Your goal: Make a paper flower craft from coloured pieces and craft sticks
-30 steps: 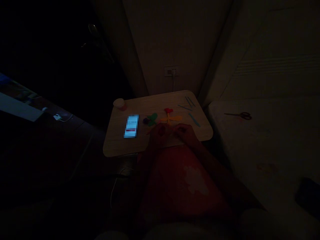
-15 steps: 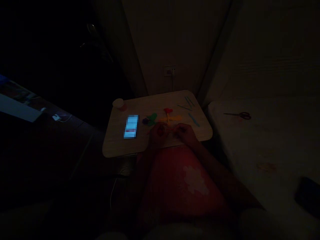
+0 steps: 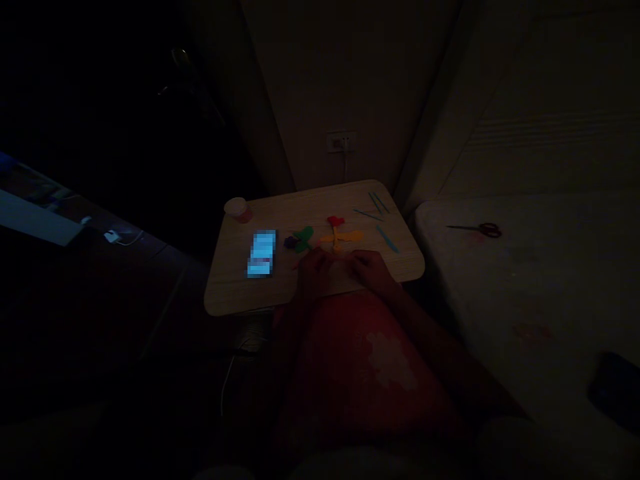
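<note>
And it's close work at the near side of the table (image 3: 233, 287): left hand (image 3: 313, 268) and right hand (image 3: 369, 268) side by side, fingers curled; too dark to tell whether either is clamped on anything. The orange piece (image 3: 351, 236) lies just beyond them, so one careless forward nudge could knock it askew. The phone (image 3: 263, 252) shows only blurred blocks; no brand or writing readable.
</note>
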The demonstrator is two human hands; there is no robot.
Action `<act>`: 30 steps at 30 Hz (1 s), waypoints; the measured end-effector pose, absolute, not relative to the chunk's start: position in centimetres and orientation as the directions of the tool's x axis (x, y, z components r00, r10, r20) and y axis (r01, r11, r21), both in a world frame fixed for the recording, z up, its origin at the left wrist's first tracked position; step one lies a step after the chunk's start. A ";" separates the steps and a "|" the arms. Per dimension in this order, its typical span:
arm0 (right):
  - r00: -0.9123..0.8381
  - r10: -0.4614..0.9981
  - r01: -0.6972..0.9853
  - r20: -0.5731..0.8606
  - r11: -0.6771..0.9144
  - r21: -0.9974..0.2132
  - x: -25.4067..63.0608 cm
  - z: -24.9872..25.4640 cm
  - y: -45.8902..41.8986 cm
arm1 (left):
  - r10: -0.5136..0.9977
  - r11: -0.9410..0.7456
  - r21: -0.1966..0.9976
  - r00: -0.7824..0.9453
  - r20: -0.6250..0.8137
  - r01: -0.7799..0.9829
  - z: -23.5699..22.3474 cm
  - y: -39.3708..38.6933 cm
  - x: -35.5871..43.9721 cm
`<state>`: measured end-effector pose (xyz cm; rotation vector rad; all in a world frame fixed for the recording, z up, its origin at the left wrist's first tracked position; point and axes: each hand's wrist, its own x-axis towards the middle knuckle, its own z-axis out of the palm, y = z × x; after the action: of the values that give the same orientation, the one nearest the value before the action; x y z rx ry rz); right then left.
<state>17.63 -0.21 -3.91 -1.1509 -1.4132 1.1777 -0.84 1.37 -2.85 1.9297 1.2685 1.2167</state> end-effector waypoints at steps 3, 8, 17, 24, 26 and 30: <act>-0.159 0.981 0.164 0.112 0.138 -0.977 17.7 -3.6 -0.4 | 0.908 -0.418 0.793 0.171 0.383 0.442 -3.0 1.4 -0.8; -0.123 0.987 0.143 0.102 0.119 -0.983 17.6 -3.6 -0.4 | 0.904 -0.426 0.820 0.214 0.370 0.381 -3.1 1.5 -0.7; -0.105 0.988 -0.031 0.110 0.108 -0.994 17.5 -4.2 -0.2 | 0.926 -0.374 0.873 0.179 0.332 0.314 -3.4 1.7 -0.9; -0.112 0.980 0.098 0.164 0.175 -0.980 17.6 -3.6 -0.3 | 0.911 -0.409 0.836 0.208 0.355 0.365 -3.3 1.8 -1.0; -0.125 0.979 0.116 0.162 0.176 -0.977 17.6 -3.4 -0.4 | 0.912 -0.408 0.830 0.210 0.352 0.381 -3.2 1.8 -1.1; -0.101 0.987 0.106 0.123 0.133 -0.985 17.6 -3.6 -0.4 | 0.919 -0.390 0.836 0.212 0.331 0.385 -3.1 1.7 -1.3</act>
<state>17.63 -0.37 -3.63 -1.1476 -1.4194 1.1252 -1.26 1.75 -3.15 1.8856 1.2068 1.1374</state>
